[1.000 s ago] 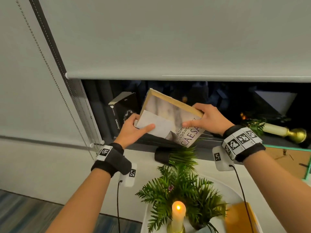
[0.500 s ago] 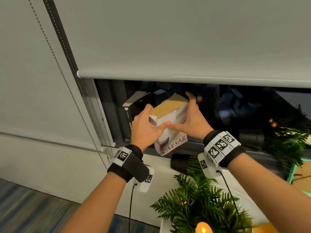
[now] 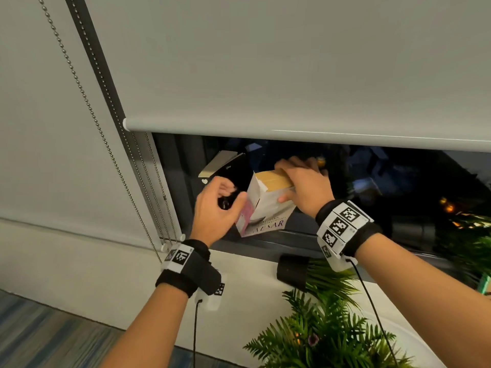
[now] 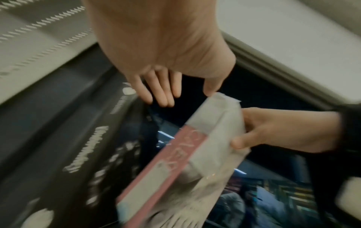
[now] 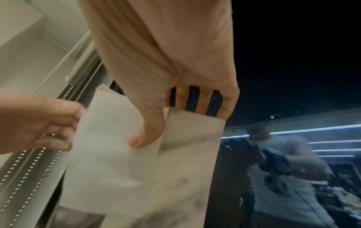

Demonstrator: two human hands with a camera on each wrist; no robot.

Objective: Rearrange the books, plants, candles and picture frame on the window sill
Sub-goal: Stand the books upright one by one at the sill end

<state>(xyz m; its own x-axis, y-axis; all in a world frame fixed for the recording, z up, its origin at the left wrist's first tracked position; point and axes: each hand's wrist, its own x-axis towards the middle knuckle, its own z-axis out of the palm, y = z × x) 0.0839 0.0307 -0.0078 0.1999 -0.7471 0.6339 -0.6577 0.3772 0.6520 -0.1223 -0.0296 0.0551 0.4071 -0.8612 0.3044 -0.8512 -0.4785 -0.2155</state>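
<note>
A pale book titled CAESAR (image 3: pixel 265 208) stands on end on the window sill (image 3: pixel 265 243), against the dark glass. My right hand (image 3: pixel 289 187) grips its top edge, thumb on the front cover and fingers behind it. In the right wrist view that hand (image 5: pixel 171 117) clasps the same book (image 5: pixel 117 154). My left hand (image 3: pixel 225 203) is beside the spine, fingers loose. Its thumb tip touches the top corner of the book (image 4: pixel 175 162) in the left wrist view, where the hand (image 4: pixel 187 94) holds nothing. A black book (image 3: pixel 233 171) leans just to the left.
A roller blind (image 3: pixel 265 75) hangs low over the window, its bead chain (image 3: pixel 93 115) at the left. A black pot (image 3: pixel 292 272) lies tipped on the ledge below, above a fern (image 3: pixel 318 335). Another plant (image 3: pixel 473 243) and a teal frame edge (image 3: pixel 485 285) are at the right.
The Caesar book went from tilted in both hands to standing upright by the black book. My left hand let go of its cover and now only touches the spine side.
</note>
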